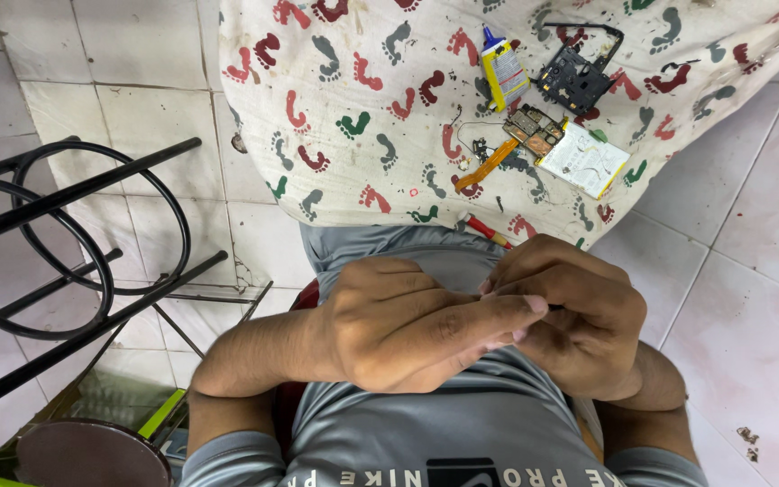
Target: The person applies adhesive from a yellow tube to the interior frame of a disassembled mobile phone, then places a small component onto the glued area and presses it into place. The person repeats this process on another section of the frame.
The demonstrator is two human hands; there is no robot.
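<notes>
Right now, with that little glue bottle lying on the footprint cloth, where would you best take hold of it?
Grip the glue bottle across its flat yellow body, coming from above. It lies on its side on the cloth, blue nozzle pointing away from the person, so the long side edges are exposed. The phone frame beside it lies apart.

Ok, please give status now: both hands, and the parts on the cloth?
Left hand and right hand pressed together at chest, pinching something hidden. Circuit board, phone frame, glue tube lie untouched on footprint cloth.
</notes>
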